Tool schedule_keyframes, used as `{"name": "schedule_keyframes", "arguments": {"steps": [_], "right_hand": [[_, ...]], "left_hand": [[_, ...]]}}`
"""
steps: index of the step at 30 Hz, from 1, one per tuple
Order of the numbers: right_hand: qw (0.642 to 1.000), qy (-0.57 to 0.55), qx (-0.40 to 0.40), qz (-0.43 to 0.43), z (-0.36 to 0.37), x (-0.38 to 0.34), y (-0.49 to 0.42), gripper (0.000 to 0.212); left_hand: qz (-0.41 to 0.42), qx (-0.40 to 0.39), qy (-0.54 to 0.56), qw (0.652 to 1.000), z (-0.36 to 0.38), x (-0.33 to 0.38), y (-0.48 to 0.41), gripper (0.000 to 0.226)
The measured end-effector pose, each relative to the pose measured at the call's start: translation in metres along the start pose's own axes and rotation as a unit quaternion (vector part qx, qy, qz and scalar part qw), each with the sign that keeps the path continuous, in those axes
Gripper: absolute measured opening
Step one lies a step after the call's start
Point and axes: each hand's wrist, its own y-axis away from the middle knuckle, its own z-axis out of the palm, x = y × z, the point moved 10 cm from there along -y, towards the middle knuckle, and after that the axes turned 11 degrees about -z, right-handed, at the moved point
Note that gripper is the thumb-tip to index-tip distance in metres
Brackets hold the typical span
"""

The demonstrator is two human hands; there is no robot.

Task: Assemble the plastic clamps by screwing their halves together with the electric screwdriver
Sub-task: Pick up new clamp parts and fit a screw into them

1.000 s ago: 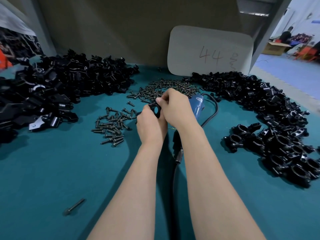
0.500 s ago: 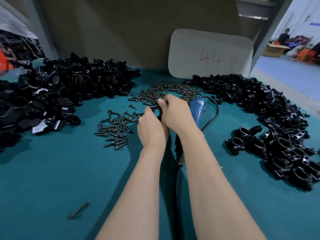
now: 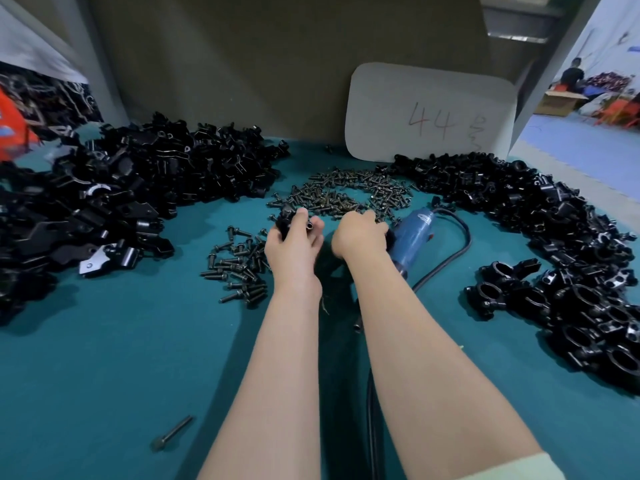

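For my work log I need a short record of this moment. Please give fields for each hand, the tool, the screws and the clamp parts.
left hand: holds a black clamp piece
electric screwdriver: blue, lying on the teal table
right hand: curled beside the screwdriver's front; what it holds is hidden
screws: pile behind the hands
clamp parts: black heaps left and right

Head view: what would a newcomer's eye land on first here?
Heaps of black clamp parts flank the teal table, left and right. At centre, the left hand grips a clamp piece beside the right hand, with a blue electric screwdriver lying just right of them.
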Motion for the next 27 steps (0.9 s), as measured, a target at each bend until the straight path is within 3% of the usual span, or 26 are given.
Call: {"name": "schedule_keyframes", "arguments": {"steps": [2,9,13,17,22,27], "right_hand": [[0.999,-0.01,0.036,-0.001,-0.007,0.007,0.002,0.043],[0.996,-0.042,0.071,-0.031,-0.021,0.01,0.004,0.016],[0.972,-0.191,0.129,-0.054,-0.041,0.017,0.013,0.023],[0.916,-0.368,0.128,-0.095,-0.049,0.013,0.028,0.018],[0.916,-0.348,0.133,-0.149,-0.058,0.005,0.037,0.014],[0.915,-0.346,0.119,-0.17,-0.051,-0.003,0.037,0.018]], "left_hand": [[-0.023,-0.021,0.028,0.999,0.003,-0.001,0.0,0.013],[-0.099,-0.059,0.148,0.982,0.01,-0.013,0.001,0.007],[-0.101,-0.065,0.082,0.989,0.01,-0.017,-0.004,0.014],[-0.098,-0.049,0.033,0.993,0.01,-0.021,-0.004,0.029],[-0.077,-0.063,0.048,0.994,0.016,-0.018,-0.001,0.006],[-0.054,-0.072,0.021,0.996,0.019,-0.016,0.001,0.005]]}}
